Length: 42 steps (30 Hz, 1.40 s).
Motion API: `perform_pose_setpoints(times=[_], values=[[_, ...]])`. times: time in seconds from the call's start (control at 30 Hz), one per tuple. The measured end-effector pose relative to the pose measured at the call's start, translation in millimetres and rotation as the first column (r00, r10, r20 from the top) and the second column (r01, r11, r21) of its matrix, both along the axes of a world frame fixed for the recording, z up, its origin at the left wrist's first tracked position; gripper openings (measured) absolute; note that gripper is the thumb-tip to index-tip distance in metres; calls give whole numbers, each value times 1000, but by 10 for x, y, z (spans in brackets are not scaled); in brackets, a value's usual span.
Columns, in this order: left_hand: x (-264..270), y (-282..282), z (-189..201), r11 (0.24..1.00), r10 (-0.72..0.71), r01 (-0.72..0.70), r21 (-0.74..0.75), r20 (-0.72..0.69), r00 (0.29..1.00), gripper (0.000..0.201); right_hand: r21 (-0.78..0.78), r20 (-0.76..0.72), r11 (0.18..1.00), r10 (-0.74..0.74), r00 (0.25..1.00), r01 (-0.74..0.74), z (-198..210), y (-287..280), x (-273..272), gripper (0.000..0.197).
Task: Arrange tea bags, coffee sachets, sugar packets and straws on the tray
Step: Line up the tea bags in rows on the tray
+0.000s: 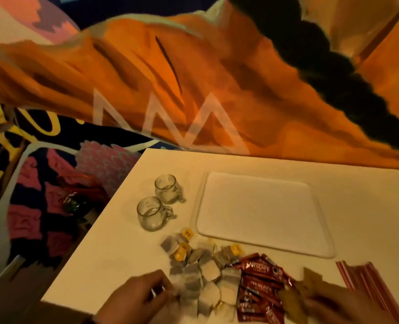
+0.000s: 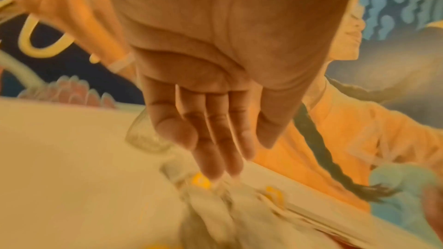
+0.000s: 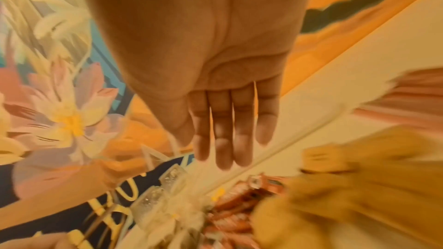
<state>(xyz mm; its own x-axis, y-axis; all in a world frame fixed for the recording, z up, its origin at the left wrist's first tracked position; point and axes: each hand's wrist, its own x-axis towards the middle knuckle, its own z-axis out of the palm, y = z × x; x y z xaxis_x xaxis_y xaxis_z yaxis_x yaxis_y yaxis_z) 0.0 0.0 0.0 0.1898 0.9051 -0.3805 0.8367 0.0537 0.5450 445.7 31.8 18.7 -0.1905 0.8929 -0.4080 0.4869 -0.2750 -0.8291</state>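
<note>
Left hand (image 1: 135,298) sits at the bottom edge of the head view, knuckles up, fingers bent down at the near-left edge of the pile of grey-white paper tea bags with yellow tags (image 1: 203,270). The left wrist view shows the same hand palm-on, fingers (image 2: 210,139) straight and held together, tips touching or just above the blurred tea bags (image 2: 215,205); cannot tell which. No grip visible.

Right hand (image 1: 334,305) is at the bottom right, cut off by the frame and smeared by motion. In the right wrist view its fingers (image 3: 230,130) are straight, side by side, holding nothing. Brown paper sugar packets (image 1: 306,291) lie under and just left of these fingers; contact cannot be told. They show as a yellow blur (image 3: 359,186) in the right wrist view.

Red foil coffee sachets (image 1: 261,284) lie between the 2 hands, touching the tea bag pile. Red-and-white striped straws (image 1: 366,284) lie right of the right fingers, partly cut off. The white rectangular plastic tray (image 1: 259,213) sits beyond both sets of fingertips on the cream table (image 1: 114,260), nothing on it. 2 small clear glass mugs (image 1: 158,204) stand beyond the left fingers, left of the tray.

Orange cloth (image 1: 194,78) fills the top of the head view; what it belongs to is unclear.
</note>
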Motion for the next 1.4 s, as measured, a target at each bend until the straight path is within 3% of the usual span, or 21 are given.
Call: perform_pose_setpoints(times=[0.03,0.1,0.17,0.27,0.37,0.47,0.6,0.7,1.0,1.17,1.33,1.4], values=[[165,119,62,999,15,-14,52,-9,1000,19,48,72,987,147,987,-150,55,3,-222,15],[216,218,12,986,-2,16,166,-82,997,14,110,301,939,280,912,-325,132,161,-695,11],[311,298,-67,975,15,9,223,-104,994,15,158,369,901,325,871,-403,41,311,-995,10],[496,406,-184,967,-85,112,227,-129,988,31,168,472,851,374,798,-498,-140,519,-1346,27],[635,545,-292,952,-170,200,232,-143,975,44,148,603,829,357,713,-539,-284,654,-1581,51],[720,621,-361,935,-261,300,190,-206,943,65,103,660,832,353,663,-546,-410,734,-1710,60],[803,680,-431,914,-310,373,156,-324,894,66,90,703,806,364,610,-585,-539,748,-1838,48],[837,713,-482,916,-299,368,162,-336,893,61,120,716,820,319,621,-559,-616,781,-1905,35],[883,834,-532,923,-260,325,209,-285,923,36,280,561,879,177,809,-386,-458,786,-1617,18],[886,916,-474,938,-202,267,219,-280,939,27,308,341,927,104,934,-216,-255,710,-1418,7],[751,935,-330,945,-38,66,320,-92,995,35,228,71,951,197,978,-208,-20,672,-1282,6],[699,932,-227,945,41,-62,320,73,997,37,191,-105,959,234,966,-212,105,657,-1289,9]])
